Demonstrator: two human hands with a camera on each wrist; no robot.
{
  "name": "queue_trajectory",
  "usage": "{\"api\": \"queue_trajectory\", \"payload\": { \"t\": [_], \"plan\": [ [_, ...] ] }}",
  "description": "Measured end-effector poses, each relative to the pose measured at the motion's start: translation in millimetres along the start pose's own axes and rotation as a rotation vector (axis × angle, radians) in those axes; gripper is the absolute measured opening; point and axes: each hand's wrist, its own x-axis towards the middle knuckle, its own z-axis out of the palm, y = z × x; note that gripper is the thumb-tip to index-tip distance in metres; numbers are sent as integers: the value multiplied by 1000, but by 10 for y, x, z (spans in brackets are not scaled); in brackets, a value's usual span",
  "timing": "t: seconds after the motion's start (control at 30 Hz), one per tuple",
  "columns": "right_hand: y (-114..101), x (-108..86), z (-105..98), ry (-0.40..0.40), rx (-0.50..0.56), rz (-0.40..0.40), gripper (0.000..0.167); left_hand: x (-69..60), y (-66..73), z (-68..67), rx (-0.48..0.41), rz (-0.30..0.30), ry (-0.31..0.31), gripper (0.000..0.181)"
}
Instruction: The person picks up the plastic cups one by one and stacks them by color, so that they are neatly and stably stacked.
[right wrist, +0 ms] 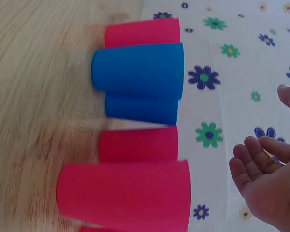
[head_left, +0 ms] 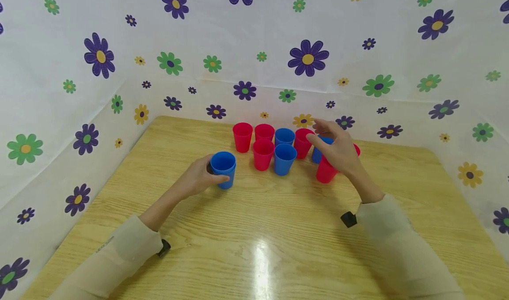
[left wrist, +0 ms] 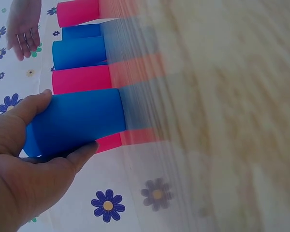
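My left hand (head_left: 200,176) (left wrist: 34,164) grips a blue cup (head_left: 225,181) (left wrist: 82,121) around its side, left of the other cups; in the head view a second rim line suggests two nested cups. My right hand (head_left: 338,150) (right wrist: 270,188) is raised over the right end of the group, fingers relaxed and holding nothing. Beneath it stand a red cup (head_left: 325,172) (right wrist: 128,193) and a blue cup (head_left: 317,155), both partly hidden by the hand. Another red rim (head_left: 357,150) shows behind the wrist.
Between the hands, upright red cups (head_left: 242,138) and blue cups (head_left: 284,161) stand close together on the wooden table (head_left: 238,229). A flower-patterned white sheet (head_left: 270,26) rises behind the table and along both sides.
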Motion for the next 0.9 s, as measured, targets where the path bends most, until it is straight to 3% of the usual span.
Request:
{"api": "queue_trajectory", "payload": {
  "t": [0.5, 0.9],
  "plan": [
    [298, -46, -363, 51, -96, 101, 59, -1, -8, -1, -10, 11, -2, 70],
    [448, -31, -433, 11, -166, 169, 64, -27, 21, -4, -29, -2, -1, 70]
  ]
}}
